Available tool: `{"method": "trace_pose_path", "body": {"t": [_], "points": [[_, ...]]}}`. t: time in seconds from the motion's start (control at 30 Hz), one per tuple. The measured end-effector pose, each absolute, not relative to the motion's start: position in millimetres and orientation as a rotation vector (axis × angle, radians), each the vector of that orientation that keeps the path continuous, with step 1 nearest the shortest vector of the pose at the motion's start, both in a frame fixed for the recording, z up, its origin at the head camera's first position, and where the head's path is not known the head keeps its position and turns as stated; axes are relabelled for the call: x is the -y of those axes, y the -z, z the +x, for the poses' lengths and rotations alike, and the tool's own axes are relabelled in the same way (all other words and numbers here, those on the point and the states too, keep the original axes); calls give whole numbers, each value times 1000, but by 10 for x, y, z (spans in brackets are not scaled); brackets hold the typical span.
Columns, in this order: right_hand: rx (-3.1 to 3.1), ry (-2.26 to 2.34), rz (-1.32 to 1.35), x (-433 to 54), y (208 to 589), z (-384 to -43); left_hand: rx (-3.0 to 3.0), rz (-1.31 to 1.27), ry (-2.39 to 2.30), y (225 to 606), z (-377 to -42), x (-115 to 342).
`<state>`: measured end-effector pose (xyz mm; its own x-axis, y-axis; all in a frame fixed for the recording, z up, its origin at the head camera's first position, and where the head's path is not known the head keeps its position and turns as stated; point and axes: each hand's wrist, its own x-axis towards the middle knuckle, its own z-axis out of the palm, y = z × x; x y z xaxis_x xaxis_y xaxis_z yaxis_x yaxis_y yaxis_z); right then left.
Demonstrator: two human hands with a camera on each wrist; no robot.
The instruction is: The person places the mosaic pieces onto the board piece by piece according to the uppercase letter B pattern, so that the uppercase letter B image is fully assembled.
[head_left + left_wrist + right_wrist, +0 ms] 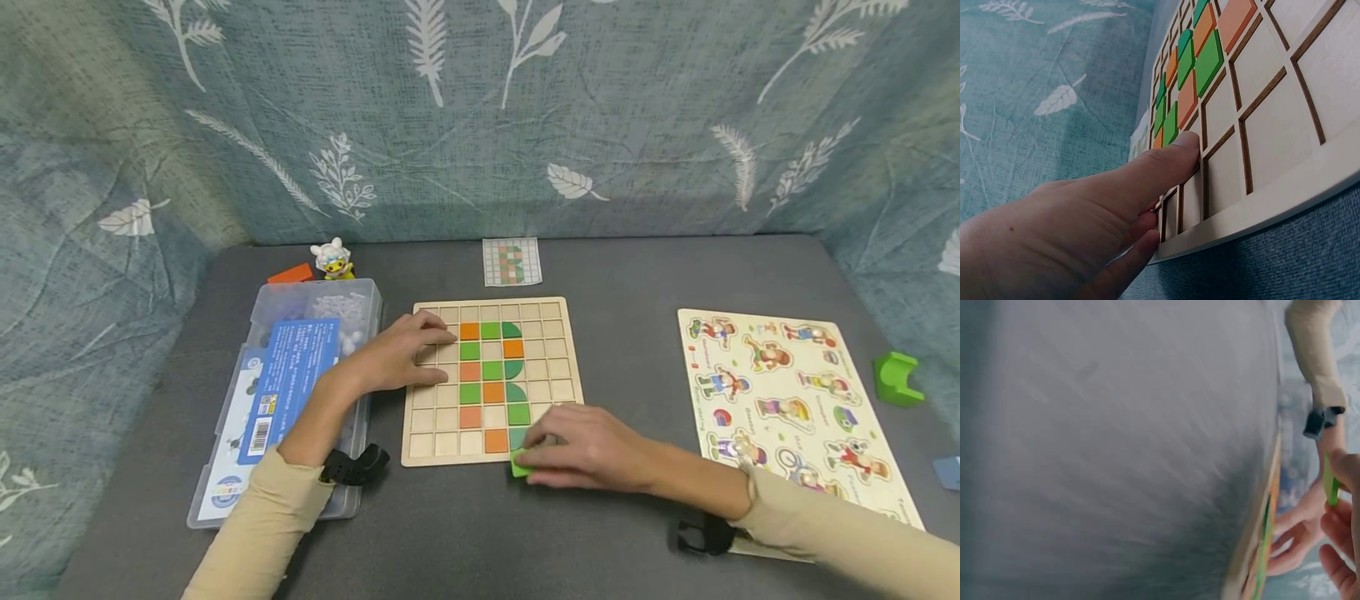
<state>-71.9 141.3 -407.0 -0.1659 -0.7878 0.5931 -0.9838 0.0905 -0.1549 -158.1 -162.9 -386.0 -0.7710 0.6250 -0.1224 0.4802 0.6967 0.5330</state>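
Observation:
A wooden grid board lies in the middle of the table, with orange, salmon and green square tiles and dark green rounded pieces set in its cells. My left hand rests on the board's left side, fingers apart; in the left wrist view its thumb lies over bare cells beside the tiles. At the near edge of the board, my right hand pinches a green square tile. The right wrist view shows that tile held between thumb and fingers. Part of the board's near right corner is hidden behind the right hand.
Behind the board lies a small pattern card. On the left are a clear plastic box, a figurine and an orange block. A picture puzzle board, a green arch block and a blue block lie right.

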Motion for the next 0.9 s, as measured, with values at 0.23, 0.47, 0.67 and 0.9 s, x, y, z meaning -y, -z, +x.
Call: {"method": "trace_pose_path", "body": {"t": [0.23, 0.47, 0.67, 0.9], "points": [[2147, -617, 1717, -1010, 4064, -971, -2611, 896, -707, 3853, -1597, 1618], [2184, -505, 1748, -821, 4112, -987, -2615, 891, -700, 3843, -1597, 1619], [2215, -465, 1766, -742, 4106, -964, -2624, 887, -706, 3861, -1584, 1634], [2242, -426, 1742, -762, 4118, -947, -2627, 899, -716, 3883, -1595, 1639]]}}
